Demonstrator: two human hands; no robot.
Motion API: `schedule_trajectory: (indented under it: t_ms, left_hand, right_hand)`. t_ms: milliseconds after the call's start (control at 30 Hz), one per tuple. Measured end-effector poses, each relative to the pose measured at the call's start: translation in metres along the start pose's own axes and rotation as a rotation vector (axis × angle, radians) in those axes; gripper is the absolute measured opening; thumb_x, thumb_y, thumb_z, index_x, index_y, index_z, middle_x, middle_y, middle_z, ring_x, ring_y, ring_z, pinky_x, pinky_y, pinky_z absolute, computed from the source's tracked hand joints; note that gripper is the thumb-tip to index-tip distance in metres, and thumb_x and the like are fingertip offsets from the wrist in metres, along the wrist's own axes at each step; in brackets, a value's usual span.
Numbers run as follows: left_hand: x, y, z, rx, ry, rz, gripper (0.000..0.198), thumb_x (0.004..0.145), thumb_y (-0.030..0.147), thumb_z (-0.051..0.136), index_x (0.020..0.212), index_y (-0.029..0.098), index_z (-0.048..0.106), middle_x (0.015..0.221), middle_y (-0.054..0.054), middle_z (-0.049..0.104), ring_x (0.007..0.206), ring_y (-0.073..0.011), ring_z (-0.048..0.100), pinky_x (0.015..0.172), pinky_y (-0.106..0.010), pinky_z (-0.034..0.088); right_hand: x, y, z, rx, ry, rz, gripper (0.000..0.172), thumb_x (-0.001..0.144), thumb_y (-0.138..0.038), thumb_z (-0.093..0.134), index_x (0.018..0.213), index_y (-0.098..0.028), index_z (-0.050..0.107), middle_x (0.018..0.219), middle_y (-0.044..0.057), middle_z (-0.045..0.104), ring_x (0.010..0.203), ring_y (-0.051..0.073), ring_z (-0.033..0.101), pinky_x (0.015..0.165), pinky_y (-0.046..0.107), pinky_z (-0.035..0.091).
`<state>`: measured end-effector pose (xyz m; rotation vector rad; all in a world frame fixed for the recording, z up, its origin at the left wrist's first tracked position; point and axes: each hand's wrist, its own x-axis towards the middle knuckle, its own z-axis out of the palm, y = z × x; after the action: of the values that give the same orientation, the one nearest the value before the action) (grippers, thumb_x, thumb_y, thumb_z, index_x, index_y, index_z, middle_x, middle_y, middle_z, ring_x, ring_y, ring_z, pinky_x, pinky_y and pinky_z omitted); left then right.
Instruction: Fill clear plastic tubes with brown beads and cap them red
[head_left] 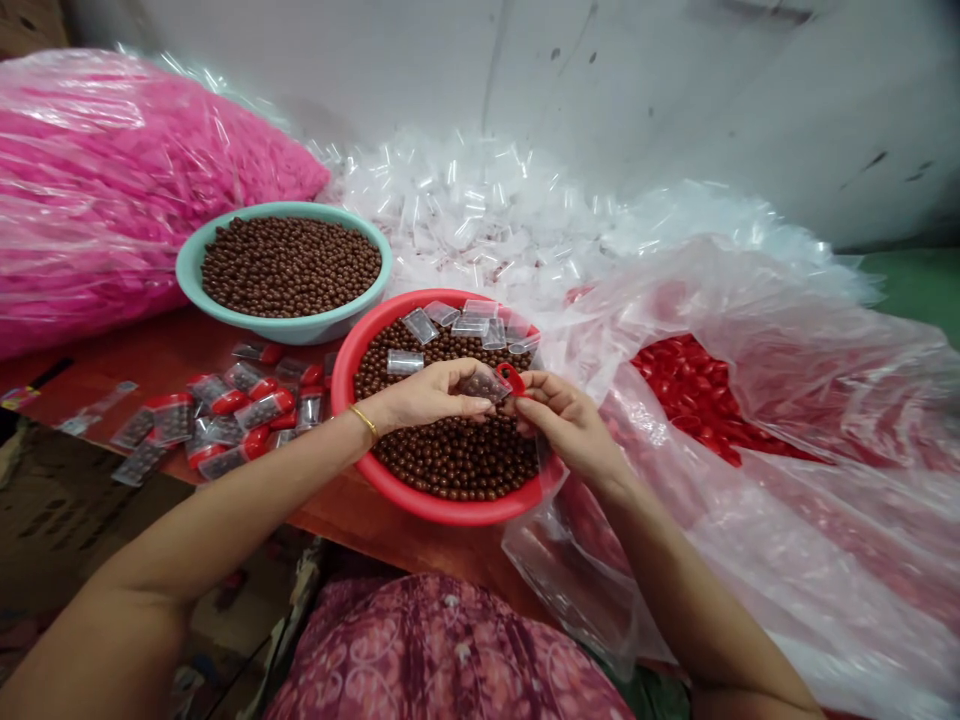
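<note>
Over the red basin (pixel 450 513) of brown chocolate balls (pixel 457 462), my left hand (pixel 431 392) is closed around a clear plastic container (pixel 484 382) with brown balls inside. My right hand (pixel 562 412) pinches a red cap (pixel 511 378) with a round hole, at the container's open end. Cap and container look to be touching; whether the cap is seated I cannot tell. Several clear containers (pixel 470 325) lie on the balls toward the basin's far side.
Filled containers with red caps (pixel 244 405) lie in a pile left of the basin. Behind it stand a light blue basin (pixel 285 328) of brown balls and a heap of clear containers (pixel 465 200). A bag of pink pieces (pixel 135 170) is at left, an open bag of red caps (pixel 686 390) at right.
</note>
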<state>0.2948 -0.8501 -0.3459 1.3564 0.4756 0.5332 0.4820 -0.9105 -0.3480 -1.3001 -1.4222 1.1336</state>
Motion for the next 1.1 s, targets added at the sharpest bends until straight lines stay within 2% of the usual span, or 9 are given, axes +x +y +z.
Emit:
schedule_trajectory:
  t_ms: [100,200,267,333,500,633,767,967,1100]
  left_hand:
    - [-0.001,0.000,0.002,0.051,0.002,-0.008,0.026,0.073,0.027,0.067,0.090,0.015,0.051,0.077,0.003,0.054,0.067,-0.0073,0.053,0.066,-0.022,0.048]
    - [-0.002,0.000,0.004,0.117,0.010,-0.031,0.022,0.078,0.030,0.060,0.089,0.016,0.047,0.073,0.003,0.052,0.058,-0.0061,0.050,0.056,-0.020,0.043]
    - [-0.001,0.000,0.003,0.166,0.034,-0.029,0.020,0.081,0.032,0.055,0.089,0.016,0.046,0.069,0.004,0.049,0.054,-0.0062,0.046,0.053,-0.020,0.040]
    - [0.000,-0.002,0.002,0.255,0.083,0.019,0.020,0.080,0.032,0.055,0.090,0.016,0.047,0.069,0.004,0.049,0.057,-0.0076,0.046,0.056,-0.022,0.041]
    - [0.002,-0.009,0.001,0.590,0.220,0.165,0.024,0.070,0.024,0.062,0.089,0.015,0.051,0.085,0.000,0.057,0.080,-0.0151,0.053,0.076,-0.029,0.043]
    - [0.000,-0.007,0.004,0.751,0.282,0.143,0.013,0.069,0.020,0.057,0.079,0.017,0.049,0.073,0.003,0.054,0.069,-0.0132,0.050,0.065,-0.026,0.039]
    - [0.000,-0.004,0.007,0.832,0.328,0.107,0.013,0.064,0.017,0.055,0.068,0.018,0.043,0.061,0.005,0.047,0.057,-0.0105,0.042,0.054,-0.024,0.030]
    - [0.001,-0.004,0.006,0.919,0.354,0.059,0.014,0.061,0.018,0.054,0.062,0.019,0.041,0.057,0.004,0.046,0.054,-0.0108,0.040,0.052,-0.025,0.026]
    - [0.000,-0.003,0.009,0.990,0.337,0.111,0.011,0.063,0.025,0.057,0.067,0.017,0.050,0.062,0.001,0.054,0.055,-0.0122,0.045,0.054,-0.025,0.030]
  right_hand:
    - [0.002,0.000,0.001,-0.308,0.157,-0.246,0.018,0.081,-0.027,0.052,0.096,-0.019,0.058,0.086,0.003,0.067,0.074,0.014,0.062,0.070,0.029,0.051]
    - [0.003,-0.001,0.004,-0.584,0.174,-0.457,0.028,0.086,-0.021,0.045,0.110,-0.019,0.059,0.100,0.008,0.066,0.092,0.019,0.062,0.085,0.036,0.050]
    - [0.003,0.000,0.006,-0.691,0.171,-0.544,0.035,0.088,-0.019,0.042,0.120,-0.019,0.056,0.099,0.010,0.065,0.094,0.020,0.062,0.086,0.037,0.050]
    - [0.003,0.003,0.009,-0.739,0.188,-0.594,0.040,0.089,-0.018,0.041,0.127,-0.019,0.052,0.096,0.010,0.064,0.090,0.020,0.062,0.083,0.036,0.051]
    - [0.003,0.011,0.013,-0.792,0.134,-0.593,0.045,0.090,-0.018,0.039,0.134,-0.021,0.045,0.092,0.008,0.061,0.081,0.019,0.061,0.075,0.034,0.053]
    - [0.001,0.013,0.017,-0.905,0.128,-0.614,0.047,0.091,-0.017,0.036,0.138,-0.020,0.041,0.083,0.007,0.060,0.072,0.018,0.060,0.068,0.031,0.053]
    - [-0.002,0.016,0.019,-1.103,0.156,-0.724,0.051,0.090,-0.014,0.034,0.141,-0.015,0.037,0.074,0.007,0.058,0.061,0.019,0.056,0.054,0.030,0.048]
    - [0.003,0.007,0.012,-1.195,0.049,-0.764,0.044,0.086,-0.016,0.035,0.125,-0.010,0.056,0.064,0.007,0.058,0.054,0.018,0.053,0.046,0.029,0.040]
    - [0.007,-0.011,0.005,-0.972,-0.010,-0.649,0.035,0.089,-0.027,0.038,0.101,-0.015,0.068,0.066,0.006,0.061,0.057,0.015,0.055,0.054,0.027,0.044]
